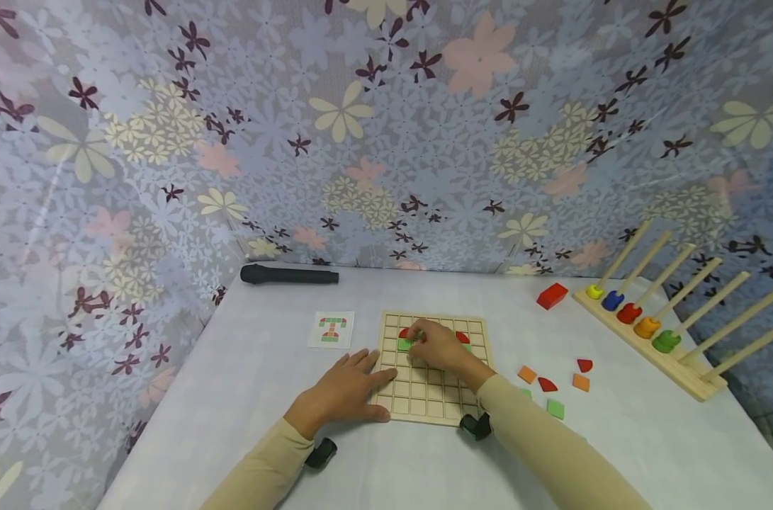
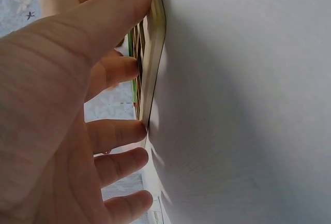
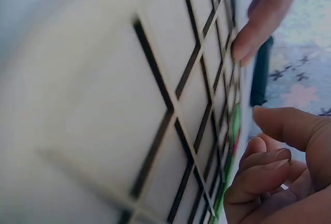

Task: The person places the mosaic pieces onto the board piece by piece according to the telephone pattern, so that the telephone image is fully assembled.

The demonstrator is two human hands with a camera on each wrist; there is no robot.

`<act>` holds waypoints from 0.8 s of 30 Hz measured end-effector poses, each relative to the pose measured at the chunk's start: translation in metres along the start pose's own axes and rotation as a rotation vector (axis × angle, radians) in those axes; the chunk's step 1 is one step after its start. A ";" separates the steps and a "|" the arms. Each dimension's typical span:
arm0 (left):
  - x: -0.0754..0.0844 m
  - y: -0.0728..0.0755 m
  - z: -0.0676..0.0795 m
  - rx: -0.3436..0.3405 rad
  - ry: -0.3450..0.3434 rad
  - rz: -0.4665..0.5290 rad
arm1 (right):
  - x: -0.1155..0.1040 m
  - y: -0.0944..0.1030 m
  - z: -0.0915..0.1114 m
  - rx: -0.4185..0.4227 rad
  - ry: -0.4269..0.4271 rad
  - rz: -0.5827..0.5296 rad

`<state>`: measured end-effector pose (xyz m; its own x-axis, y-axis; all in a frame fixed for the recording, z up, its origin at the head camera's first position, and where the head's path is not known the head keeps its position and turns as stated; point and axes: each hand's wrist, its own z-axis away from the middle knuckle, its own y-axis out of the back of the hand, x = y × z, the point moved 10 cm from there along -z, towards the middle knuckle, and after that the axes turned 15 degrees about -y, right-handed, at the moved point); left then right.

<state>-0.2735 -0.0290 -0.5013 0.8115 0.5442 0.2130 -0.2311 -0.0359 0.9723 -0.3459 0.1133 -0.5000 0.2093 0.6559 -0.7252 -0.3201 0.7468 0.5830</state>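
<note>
Gridded wooden board lying flat on the white tabletop before you, your left hand at its left side, fingers spread, thumb and forefinger touching the board near its corner; your right hand is over the upper cells, fingers curled and thumb turned toward the fingertips; whether they pinch a tile, you cannot tell. A red quarter-round tile and a green square tile lie in adjoining cells beside that hand; another red quarter-round lies farther right on the board; loose pieces, among them an orange square tile and a green square, lie on the tabletop to the right. Expect the tiles to be light, stiff and perhaps slick, sitting low between the ridges; pinch each by opposite edges, the quarter-rounds by their straight sides; the board should be rigid yet light enough to slide, so you do best to steady its rim, sparing the thin ridges.
</note>
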 end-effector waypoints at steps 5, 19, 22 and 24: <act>0.000 -0.001 -0.001 0.002 0.007 0.013 | 0.010 0.013 0.038 -0.062 0.063 -0.091; 0.002 0.003 -0.002 0.012 -0.011 0.016 | 0.156 0.137 0.123 0.101 -0.147 -0.105; 0.001 0.001 -0.001 0.005 -0.004 0.022 | 0.192 0.166 0.130 0.195 -0.210 0.014; 0.001 -0.001 -0.001 0.000 0.000 0.029 | 0.210 0.178 0.133 0.219 -0.241 0.056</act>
<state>-0.2733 -0.0275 -0.5018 0.8044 0.5431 0.2408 -0.2541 -0.0518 0.9658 -0.2364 0.3986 -0.4995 0.4184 0.6841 -0.5974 -0.1365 0.6977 0.7033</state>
